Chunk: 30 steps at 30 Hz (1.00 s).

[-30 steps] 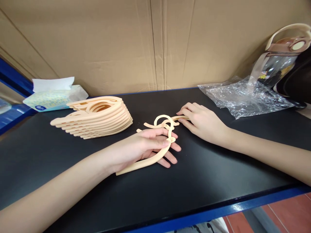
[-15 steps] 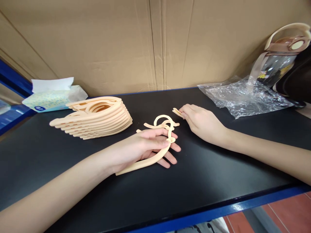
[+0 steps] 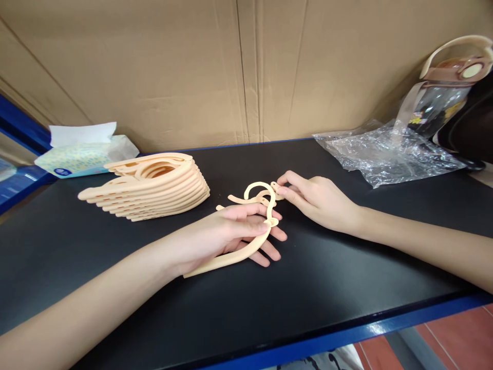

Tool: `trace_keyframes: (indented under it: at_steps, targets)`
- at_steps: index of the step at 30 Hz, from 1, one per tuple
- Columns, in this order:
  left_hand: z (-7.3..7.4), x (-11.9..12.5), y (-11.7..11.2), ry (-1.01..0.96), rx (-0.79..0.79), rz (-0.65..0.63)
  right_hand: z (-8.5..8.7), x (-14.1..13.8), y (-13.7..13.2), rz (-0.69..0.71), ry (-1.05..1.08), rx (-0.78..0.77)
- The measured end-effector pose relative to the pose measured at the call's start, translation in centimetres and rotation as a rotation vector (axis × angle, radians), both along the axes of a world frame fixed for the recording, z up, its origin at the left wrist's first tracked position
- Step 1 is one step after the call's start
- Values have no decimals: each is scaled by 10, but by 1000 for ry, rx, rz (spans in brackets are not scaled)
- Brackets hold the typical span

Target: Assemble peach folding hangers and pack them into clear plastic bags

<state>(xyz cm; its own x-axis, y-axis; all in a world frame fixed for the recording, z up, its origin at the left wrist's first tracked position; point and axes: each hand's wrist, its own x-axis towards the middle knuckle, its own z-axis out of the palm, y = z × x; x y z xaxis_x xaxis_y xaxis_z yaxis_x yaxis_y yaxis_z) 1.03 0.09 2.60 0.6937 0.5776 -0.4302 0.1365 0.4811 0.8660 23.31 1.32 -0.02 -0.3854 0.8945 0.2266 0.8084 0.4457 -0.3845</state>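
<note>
My left hand (image 3: pixel 239 228) rests palm-up on the black tabletop, with its thumb pressed on a beige plastic hanger part (image 3: pixel 241 254). That part has a long curved arm, and a round hook (image 3: pixel 270 205) rises where the thumb presses. Between thumb and index finger, my right hand (image 3: pixel 318 198) pinches another beige hanger piece (image 3: pixel 275 187) with a small hole in its rounded end; the fingers hide much of it. More loose beige hanger pieces (image 3: pixel 239 199) lie just beyond my left fingers, partly covered by the hook. A stack of folded beige hangers (image 3: pixel 154 187) stands to the left.
A tissue pack (image 3: pixel 84 154) sits behind the stack. At the back right are a crumpled clear plastic bag (image 3: pixel 385 154) and a drinking bottle (image 3: pixel 442 97) with a carry handle. A cardboard wall (image 3: pixel 173 72) closes off the back, and a blue edge (image 3: pixel 346 336) runs along the front.
My right hand has turned slightly and shifted left, bringing its piece closer to the loose pieces, with the holed end now showing. The left hand has stayed in place with its hanger part.
</note>
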Motion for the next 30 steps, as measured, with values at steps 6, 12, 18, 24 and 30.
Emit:
trace_keyframes:
  at_steps: [6,12,18,24,30]
  targets:
    - [-1,-1,0,-7,1,-12,0,0,0,35,-74,-4]
    - [-1,-1,0,-2,6,-11,2,1,-1,55,-52,-25]
    - [0,0,-1,-5,3,-12,3,1,-2,45,-61,-35]
    - [0,1,-1,0,7,-14,2,1,-4,78,-36,-31]
    - [0,0,-1,-2,0,-15,2,1,-4,68,-15,4]
